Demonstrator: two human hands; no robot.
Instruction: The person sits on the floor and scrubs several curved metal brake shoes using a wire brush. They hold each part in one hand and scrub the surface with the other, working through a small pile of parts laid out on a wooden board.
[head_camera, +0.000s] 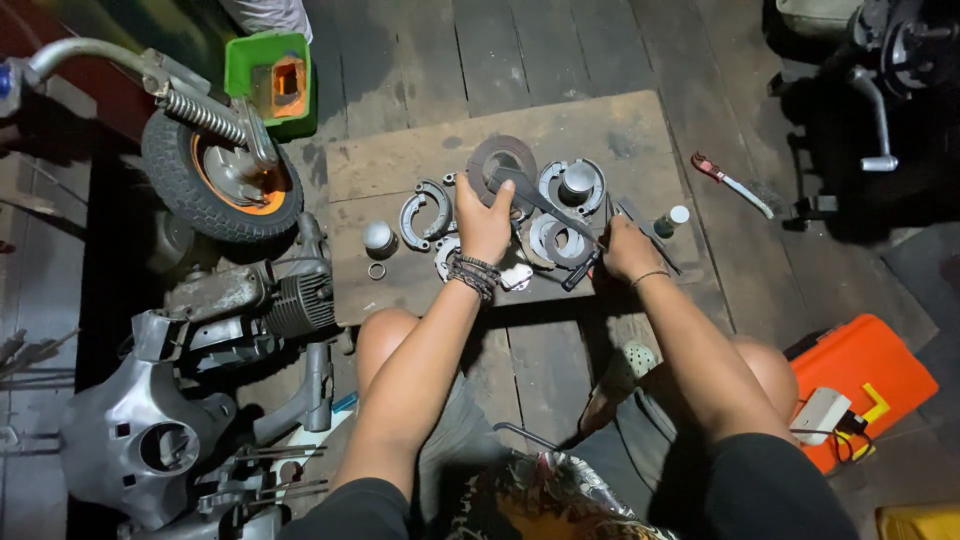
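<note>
My left hand (482, 225) rests on a cluster of round metal parts on a wooden board (400, 165), its fingers gripping the head end of a long dark wrench-like tool (540, 200). My right hand (628, 250) is closed around the tool's lower handle near a black grip (583, 270). Under the tool lies a round grey clutch-like assembly (560, 240). A dark friction disc (500, 158) and a ring-shaped part holding a cylinder (573, 185) lie just beyond my hands. Beaded bracelets circle my left wrist.
Curved brake shoes (425, 212), a small metal piston (378, 237) and a ring (376, 271) lie left on the board. A scooter wheel (215, 180), engine parts (250, 300) and a green tub (270, 80) stand left. Red-handled pliers (730, 182) lie right, an orange case (860, 385) by my knee.
</note>
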